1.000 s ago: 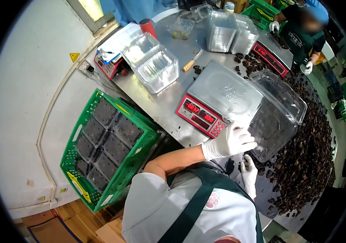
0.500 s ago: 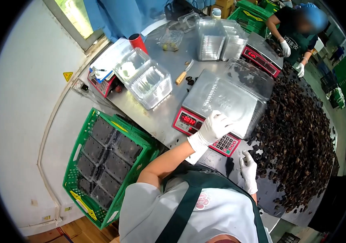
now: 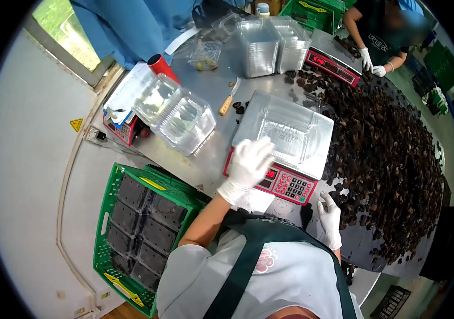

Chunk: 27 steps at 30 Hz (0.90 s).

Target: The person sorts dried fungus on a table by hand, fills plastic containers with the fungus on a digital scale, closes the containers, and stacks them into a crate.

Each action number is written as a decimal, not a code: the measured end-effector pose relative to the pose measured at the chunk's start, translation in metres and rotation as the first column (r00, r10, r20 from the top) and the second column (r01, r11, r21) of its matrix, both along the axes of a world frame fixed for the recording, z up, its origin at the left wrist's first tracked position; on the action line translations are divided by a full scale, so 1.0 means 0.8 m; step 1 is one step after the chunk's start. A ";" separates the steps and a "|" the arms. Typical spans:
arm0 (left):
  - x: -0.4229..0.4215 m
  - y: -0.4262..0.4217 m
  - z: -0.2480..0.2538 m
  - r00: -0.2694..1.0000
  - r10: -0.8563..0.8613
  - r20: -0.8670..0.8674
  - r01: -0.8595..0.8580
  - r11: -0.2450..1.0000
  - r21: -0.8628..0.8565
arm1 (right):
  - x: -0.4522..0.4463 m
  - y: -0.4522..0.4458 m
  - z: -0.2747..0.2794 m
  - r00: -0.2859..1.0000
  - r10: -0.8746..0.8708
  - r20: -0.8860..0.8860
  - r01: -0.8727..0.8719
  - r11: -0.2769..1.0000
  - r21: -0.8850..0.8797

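Observation:
A clear plastic container [image 3: 289, 139] rests on the plate of a red digital scale [image 3: 295, 187]. My left hand [image 3: 250, 164], in a white glove, hovers over the scale's near left corner with fingers stretched out and nothing in them. It hides part of the red display. My right hand [image 3: 330, 219], gloved too, is at the table's near edge, right of the scale keypad, its fingers apart and empty. Just beyond it spreads a big heap of dark brown, mushroom-like pieces [image 3: 381, 154].
Left of the scale lie a wood-handled knife [image 3: 227, 103] and open clear containers [image 3: 187, 125]. Stacked containers [image 3: 259, 50] stand at the back. A green crate [image 3: 102, 234] holds several filled dark packs. Across the table, a co-worker's gloved hands [image 3: 371, 65] are near another scale [image 3: 333, 66].
My left hand has moved left and lifted off the scale plate. The clear plastic spread over the plate's right side now sits as one container mid-plate. The view has shifted slightly.

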State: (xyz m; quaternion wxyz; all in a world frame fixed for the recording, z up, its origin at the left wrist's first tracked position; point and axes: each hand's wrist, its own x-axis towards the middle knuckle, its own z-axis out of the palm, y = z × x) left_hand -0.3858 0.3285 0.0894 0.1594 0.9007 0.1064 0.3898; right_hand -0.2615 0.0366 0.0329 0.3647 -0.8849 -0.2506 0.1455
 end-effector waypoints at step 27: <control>-0.099 0.085 0.007 0.831 0.547 0.100 -0.518 0.827 -0.219 | 0.014 0.033 -0.023 0.826 -0.062 -0.560 0.149 0.983 0.111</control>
